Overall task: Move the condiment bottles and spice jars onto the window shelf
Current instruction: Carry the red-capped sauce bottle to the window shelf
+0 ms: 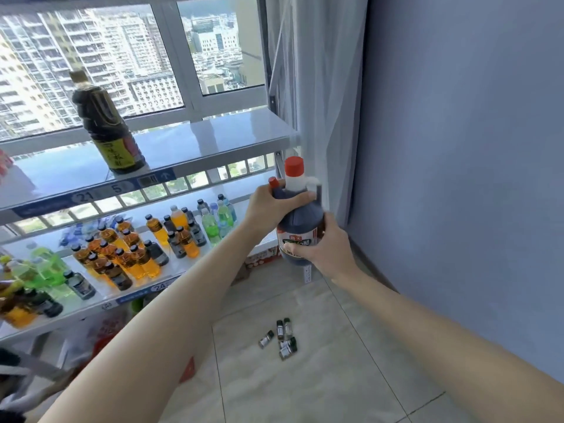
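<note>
Blue-grey walls and a sheer white curtain [308, 87] frame a glossy pale-grey window shelf [213, 138], its smooth top reflecting the towers outside. One tall dark plastic bottle with a yellow label [108, 129] already stands on that shelf, toward its left. Just below and right of the shelf's front edge, both hands hold a squat, dark-filled plastic condiment bottle with a red cap and moulded handle [300, 218]: the left hand [271, 206] has its fingers wrapped round the shoulder, the right hand [326, 248] clasps the labelled base. I judge this the lift, mid-carry; next the bottle needs raising above the shelf edge and setting upright beside the first. Far below the shelf, small glass spice jars [282, 337] lie scattered on beige floor tiles [335, 377], not yet moved.
</note>
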